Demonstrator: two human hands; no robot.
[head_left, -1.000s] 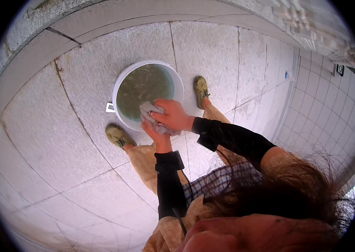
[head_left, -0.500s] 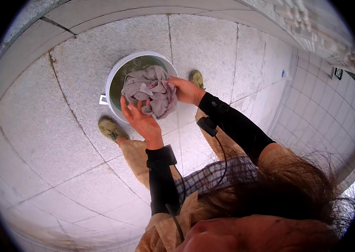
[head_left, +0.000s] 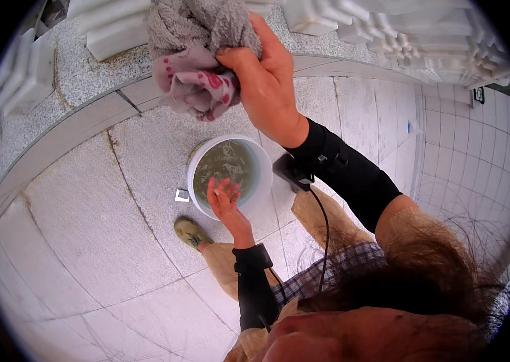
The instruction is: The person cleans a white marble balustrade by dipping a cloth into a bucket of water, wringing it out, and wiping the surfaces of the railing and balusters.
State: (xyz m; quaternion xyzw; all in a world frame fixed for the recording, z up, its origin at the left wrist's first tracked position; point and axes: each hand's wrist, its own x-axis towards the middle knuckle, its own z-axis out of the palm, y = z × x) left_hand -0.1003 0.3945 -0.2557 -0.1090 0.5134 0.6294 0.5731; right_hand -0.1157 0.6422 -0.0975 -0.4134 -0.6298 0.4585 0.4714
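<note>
A bunched grey-mauve cloth [head_left: 200, 36] with a reddish pattern on one part hangs high up at the top of the view. My right hand [head_left: 270, 81] is closed on its right side, thumb across the folds. Its upper end runs out of the picture. Lower down, my left hand [head_left: 226, 205] is held palm up over the near part of a round white bucket [head_left: 261, 202], fingers apart and slightly curled, with nothing in it. Cloudy greenish water [head_left: 222, 163] with some foam stands in the bucket.
Pale stone tiles [head_left: 86, 223] make up the floor. Along the far side runs a raised ledge [head_left: 95, 102] with white balusters [head_left: 119, 36] above it. My shoe [head_left: 190, 232] stands near the bucket's left side. A tiled wall [head_left: 475, 139] rises at the right.
My right hand has lifted the cloth up and away from the bucket, toward the far ledge. My left hand has let go of it and stays over the water.
</note>
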